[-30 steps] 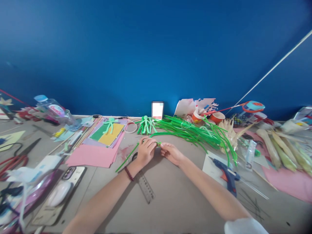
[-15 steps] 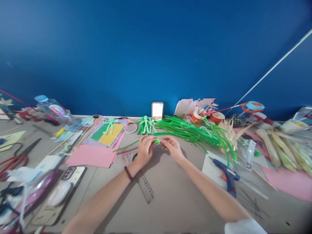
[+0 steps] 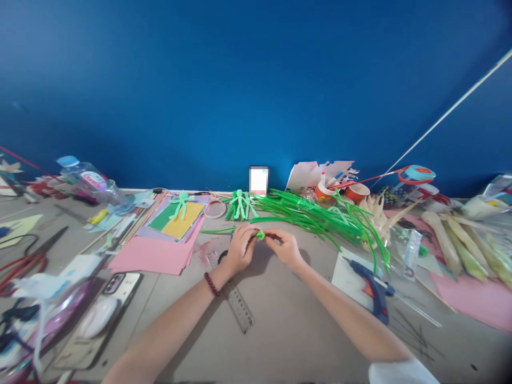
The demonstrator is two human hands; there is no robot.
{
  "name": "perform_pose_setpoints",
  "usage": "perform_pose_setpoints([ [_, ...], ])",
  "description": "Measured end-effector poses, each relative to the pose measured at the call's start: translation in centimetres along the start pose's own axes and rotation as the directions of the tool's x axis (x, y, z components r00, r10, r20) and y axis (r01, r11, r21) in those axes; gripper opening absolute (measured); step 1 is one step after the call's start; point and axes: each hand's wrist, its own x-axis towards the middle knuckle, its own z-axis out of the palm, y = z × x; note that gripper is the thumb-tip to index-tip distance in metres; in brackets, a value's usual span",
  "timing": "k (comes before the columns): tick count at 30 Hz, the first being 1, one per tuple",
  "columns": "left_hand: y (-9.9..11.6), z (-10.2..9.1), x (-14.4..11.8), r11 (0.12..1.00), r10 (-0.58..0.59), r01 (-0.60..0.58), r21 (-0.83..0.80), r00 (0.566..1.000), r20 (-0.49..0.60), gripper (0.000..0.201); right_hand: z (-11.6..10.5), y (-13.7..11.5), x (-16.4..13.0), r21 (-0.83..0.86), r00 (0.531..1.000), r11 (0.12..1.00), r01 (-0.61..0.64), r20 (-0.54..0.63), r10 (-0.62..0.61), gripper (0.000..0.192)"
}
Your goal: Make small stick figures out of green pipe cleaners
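Observation:
Between my hands is a bright green pipe cleaner (image 3: 260,235) with one end wound into a small knob; a straight tail sticks out to the left behind my fingers. My left hand (image 3: 241,248) is closed and pinches it beside the knob. From the other side, my right hand (image 3: 285,247) has its thumb and forefinger on the knob, closed in a pinch. Just beyond them stand green pipe-cleaner figures (image 3: 239,205). Under my left wrist lies a clear ruler (image 3: 239,306). A big heap of loose green pipe cleaners (image 3: 304,210) spreads behind my right hand.
Pink paper sheets (image 3: 148,255) and a phone (image 3: 86,336) with a white mouse (image 3: 99,317) on it are at left, near scissors (image 3: 38,261). A blue glue gun (image 3: 370,288) and corn husks (image 3: 460,245) lie at right. A blue wall (image 3: 256,96) rises behind.
My right hand has moved slightly left, so its fingertips now touch the wound knob. The knob has turned, and the pipe cleaner's tail has swung up and shows shorter at left.

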Motion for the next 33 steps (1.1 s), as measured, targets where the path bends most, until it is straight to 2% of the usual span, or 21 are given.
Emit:
perform_pose_setpoints([
  [3,0.1,-0.1,0.0,1.0,0.015,-0.014,-0.005,1.0,0.028,0.011,0.0,0.1,-0.1,-0.018,1.0,1.0,-0.011,-0.026,0.011,0.013],
  [10,-0.6,0.5,-0.3,0.998,0.054,-0.053,0.037,0.998,-0.017,0.01,0.1,0.0,0.0,-0.056,0.999,0.998,-0.022,-0.039,0.02,0.008],
  [20,-0.7,0.6,-0.4,0.99,0.129,-0.126,0.062,0.991,-0.047,0.012,0.2,-0.5,-0.1,-0.207,0.985,0.964,0.169,0.018,-0.169,0.013],
  [26,-0.9,0.8,-0.5,0.99,0.131,-0.126,0.068,0.989,-0.064,0.013,0.4,-0.1,-0.2,-0.245,0.975,0.945,0.216,-0.001,-0.223,0.012],
  [29,-0.9,0.8,-0.4,0.996,0.077,-0.074,0.058,0.996,-0.055,0.012,0.6,0.3,-0.2,-0.187,0.987,0.971,0.151,-0.02,-0.157,0.011],
  [33,-0.7,0.8,-0.2,0.999,-0.043,0.044,0.021,0.997,-0.066,0.013,0.9,0.5,-0.2,0.038,0.998,0.999,-0.019,-0.055,0.021,0.022],
])
